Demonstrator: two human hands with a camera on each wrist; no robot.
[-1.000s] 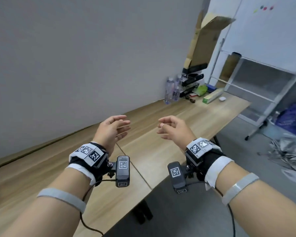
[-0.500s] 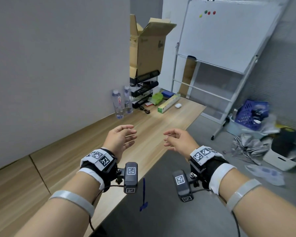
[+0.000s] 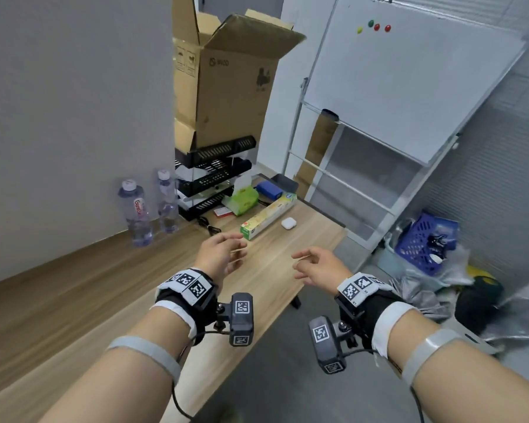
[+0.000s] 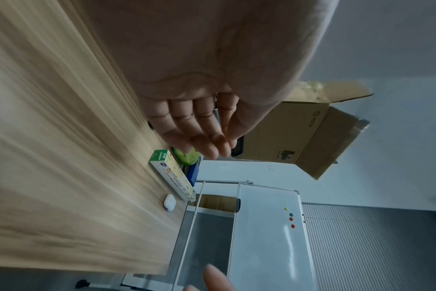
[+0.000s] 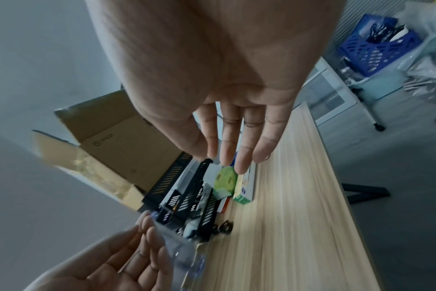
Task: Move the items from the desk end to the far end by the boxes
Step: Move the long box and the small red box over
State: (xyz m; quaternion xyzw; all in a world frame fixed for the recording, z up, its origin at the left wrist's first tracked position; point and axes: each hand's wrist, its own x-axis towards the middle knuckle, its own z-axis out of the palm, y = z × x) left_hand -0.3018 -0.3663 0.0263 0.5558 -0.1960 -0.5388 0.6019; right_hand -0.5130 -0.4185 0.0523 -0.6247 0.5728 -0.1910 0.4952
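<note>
Both my hands are empty and hover above the wooden desk with relaxed fingers. My left hand is just short of a long yellow-green box; my right hand is over the desk's right edge. A white earbud case lies beside the long box, a green tissue pack and a blue box behind it. Two water bottles stand by the wall. In the left wrist view my straight fingers point at the long box. The right wrist view shows my fingers above the tissue pack.
An open cardboard box sits on a black tray rack at the desk's far end. A black cable lies before the rack. A whiteboard on a stand and a blue basket among floor clutter are to the right.
The view has advanced along the desk, so the far-end items are much nearer. Both hands stay empty and have spread a little apart.
</note>
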